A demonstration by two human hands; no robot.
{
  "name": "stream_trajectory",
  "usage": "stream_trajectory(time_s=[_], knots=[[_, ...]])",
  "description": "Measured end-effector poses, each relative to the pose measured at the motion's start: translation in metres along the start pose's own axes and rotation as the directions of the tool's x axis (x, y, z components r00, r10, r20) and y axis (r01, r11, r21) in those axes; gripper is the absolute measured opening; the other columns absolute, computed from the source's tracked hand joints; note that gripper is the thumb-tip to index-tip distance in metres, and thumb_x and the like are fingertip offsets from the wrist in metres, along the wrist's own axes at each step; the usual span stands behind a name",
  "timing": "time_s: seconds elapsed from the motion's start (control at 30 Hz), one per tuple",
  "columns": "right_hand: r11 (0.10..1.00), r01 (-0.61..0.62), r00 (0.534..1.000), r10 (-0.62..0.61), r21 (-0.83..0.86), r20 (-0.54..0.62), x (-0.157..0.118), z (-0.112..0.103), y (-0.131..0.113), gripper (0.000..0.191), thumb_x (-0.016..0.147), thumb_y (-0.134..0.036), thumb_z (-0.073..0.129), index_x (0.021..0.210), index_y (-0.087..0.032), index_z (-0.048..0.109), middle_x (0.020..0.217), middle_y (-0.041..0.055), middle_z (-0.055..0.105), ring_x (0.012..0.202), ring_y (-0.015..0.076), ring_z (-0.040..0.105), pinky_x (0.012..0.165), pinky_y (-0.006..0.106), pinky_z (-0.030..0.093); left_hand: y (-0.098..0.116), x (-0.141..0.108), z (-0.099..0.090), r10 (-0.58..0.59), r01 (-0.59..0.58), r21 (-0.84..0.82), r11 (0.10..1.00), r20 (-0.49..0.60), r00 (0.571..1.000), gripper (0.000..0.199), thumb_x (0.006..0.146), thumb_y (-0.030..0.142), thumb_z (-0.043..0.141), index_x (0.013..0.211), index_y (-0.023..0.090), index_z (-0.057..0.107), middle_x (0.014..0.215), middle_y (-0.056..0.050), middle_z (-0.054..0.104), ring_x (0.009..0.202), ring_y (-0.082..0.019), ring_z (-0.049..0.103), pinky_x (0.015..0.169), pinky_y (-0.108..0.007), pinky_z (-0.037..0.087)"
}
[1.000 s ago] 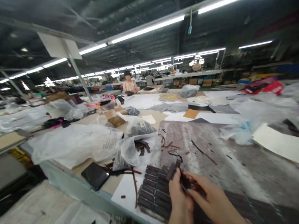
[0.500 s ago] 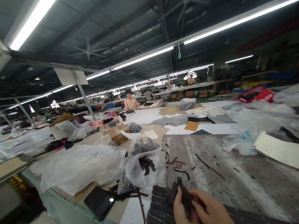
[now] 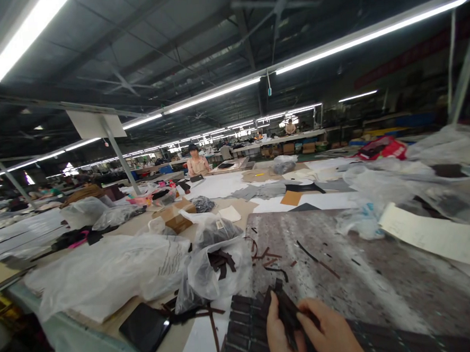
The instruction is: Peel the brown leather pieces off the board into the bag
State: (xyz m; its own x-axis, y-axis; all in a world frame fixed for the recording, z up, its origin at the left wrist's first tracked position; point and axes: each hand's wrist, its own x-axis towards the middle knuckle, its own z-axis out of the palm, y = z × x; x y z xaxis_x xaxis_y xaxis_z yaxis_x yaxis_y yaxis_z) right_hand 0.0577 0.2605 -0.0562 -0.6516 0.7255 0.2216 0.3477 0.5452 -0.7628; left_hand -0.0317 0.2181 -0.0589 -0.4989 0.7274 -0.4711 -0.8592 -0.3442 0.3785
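Note:
Near the bottom edge, my left hand (image 3: 281, 330) is closed around a dark brown strip (image 3: 285, 305), which looks folded and points away from me. My right hand (image 3: 327, 327) pinches the same dark piece from the right with thumb and fingers. Under and beside my hands lie rows of dark brown strips (image 3: 240, 329) laid side by side. An open clear plastic bag (image 3: 201, 276) holding more dark strips (image 3: 223, 261) stands just beyond, to the left. Thin brown scraps (image 3: 267, 256) are scattered on the worn grey-brown mat (image 3: 361, 290).
A black phone-like slab (image 3: 144, 329) lies at the table's left edge. Large plastic wrapping (image 3: 117, 273) and a cardboard box (image 3: 176, 214) are farther left. Plastic bags and a cream sheet (image 3: 429, 233) lie at right. Another person (image 3: 197, 162) is across the table.
The view has shifted slightly right, so everything appears a little farther left. Both hands stay on the dark strip, with little change in their grip.

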Motion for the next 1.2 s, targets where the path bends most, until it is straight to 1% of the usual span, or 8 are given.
stream_trajectory(time_s=[0.23, 0.43, 0.6, 0.73, 0.8, 0.97, 1.13, 1.2], knots=[[1.0, -0.008, 1.0, 0.008, 0.019, 0.027, 0.001, 0.0, -0.005, 0.018, 0.084, -0.031, 0.043, 0.078, -0.022, 0.057, 0.08, 0.0015, 0.061, 0.076, 0.0173, 0.057, 0.069, 0.027, 0.043, -0.007, 0.009, -0.005, -0.034, 0.029, -0.101, 0.994, -0.047, 0.998, 0.025, 0.073, 0.036, 0.063, 0.067, 0.013, 0.055, 0.054, -0.001, 0.052, 0.05, -0.011, 0.054, 0.054, -0.023, 0.046], [0.999, -0.002, 0.999, 0.001, 0.032, 0.04, 0.002, 0.007, -0.008, 0.014, 0.081, -0.024, 0.046, 0.086, -0.023, 0.058, 0.086, 0.0005, 0.061, 0.08, 0.0163, 0.057, 0.072, 0.026, 0.042, -0.006, 0.009, -0.006, -0.027, 0.026, -0.054, 0.998, -0.015, 1.0, 0.029, 0.071, 0.04, 0.064, 0.069, 0.013, 0.054, 0.058, -0.003, 0.054, 0.053, -0.014, 0.056, 0.054, -0.027, 0.048], [0.999, 0.035, 0.999, -0.035, 0.019, 0.041, 0.003, 0.004, -0.014, 0.019, 0.084, -0.028, 0.044, 0.084, -0.022, 0.061, 0.083, 0.0018, 0.061, 0.078, 0.0168, 0.056, 0.071, 0.027, 0.041, 0.002, 0.008, -0.009, 0.046, -0.05, -0.059, 0.997, -0.071, 0.996, 0.023, 0.071, 0.032, 0.066, 0.075, 0.011, 0.055, 0.067, -0.004, 0.057, 0.059, -0.012, 0.057, 0.055, -0.022, 0.049], [0.998, 0.043, 0.999, -0.045, -0.05, -0.024, 0.018, -0.005, -0.013, 0.021, 0.084, -0.034, 0.045, 0.079, -0.021, 0.061, 0.08, 0.0018, 0.061, 0.078, 0.0167, 0.055, 0.071, 0.028, 0.039, 0.034, 0.009, -0.015, 0.098, -0.103, -0.158, 0.982, -0.04, 0.994, 0.016, 0.078, 0.027, 0.059, 0.08, 0.012, 0.053, 0.067, -0.001, 0.053, 0.052, -0.006, 0.051, 0.045, -0.015, 0.043], [0.995, 0.013, 1.0, -0.013, -0.097, 0.008, 0.03, -0.007, -0.007, 0.019, 0.083, -0.033, 0.045, 0.079, -0.021, 0.06, 0.077, 0.0004, 0.061, 0.074, 0.0158, 0.054, 0.067, 0.027, 0.038, 0.059, 0.009, -0.021, 0.166, -0.177, -0.219, 0.96, -0.068, 0.984, 0.011, 0.083, 0.024, 0.053, 0.083, 0.013, 0.051, 0.068, -0.001, 0.052, 0.053, -0.005, 0.05, 0.044, -0.013, 0.041], [0.981, -0.017, 0.982, 0.052, -0.191, 0.183, 0.066, 0.006, 0.007, 0.018, 0.082, -0.033, 0.048, 0.077, -0.022, 0.062, 0.071, -0.0013, 0.062, 0.067, 0.0146, 0.055, 0.062, 0.025, 0.036, 0.113, 0.006, -0.04, 0.441, -0.471, -0.151, 0.869, -0.194, 0.876, 0.012, 0.086, 0.021, 0.044, 0.095, 0.013, 0.05, 0.087, -0.007, 0.057, 0.062, -0.006, 0.053, 0.046, -0.013, 0.043], [0.981, 0.072, 0.944, -0.008, -0.181, 0.329, 0.1, 0.042, 0.004, 0.017, 0.078, -0.03, 0.052, 0.075, -0.02, 0.065, 0.074, 0.001, 0.064, 0.071, 0.0149, 0.055, 0.062, 0.024, 0.037, 0.127, 0.01, -0.049, 0.286, -0.313, -0.095, 0.945, -0.225, 0.931, 0.015, 0.085, 0.023, 0.047, 0.097, 0.014, 0.047, 0.088, -0.009, 0.057, 0.061, -0.008, 0.054, 0.043, -0.013, 0.042], [0.99, 0.07, 0.915, -0.013, -0.127, 0.403, 0.111, 0.058, -0.002, 0.017, 0.076, -0.031, 0.054, 0.073, -0.018, 0.065, 0.072, 0.0008, 0.063, 0.069, 0.0141, 0.055, 0.061, 0.023, 0.037, 0.127, 0.014, -0.049, 0.266, -0.297, -0.099, 0.95, -0.246, 0.932, 0.014, 0.085, 0.024, 0.048, 0.095, 0.014, 0.046, 0.086, -0.009, 0.056, 0.062, -0.008, 0.055, 0.043, -0.013, 0.042]])
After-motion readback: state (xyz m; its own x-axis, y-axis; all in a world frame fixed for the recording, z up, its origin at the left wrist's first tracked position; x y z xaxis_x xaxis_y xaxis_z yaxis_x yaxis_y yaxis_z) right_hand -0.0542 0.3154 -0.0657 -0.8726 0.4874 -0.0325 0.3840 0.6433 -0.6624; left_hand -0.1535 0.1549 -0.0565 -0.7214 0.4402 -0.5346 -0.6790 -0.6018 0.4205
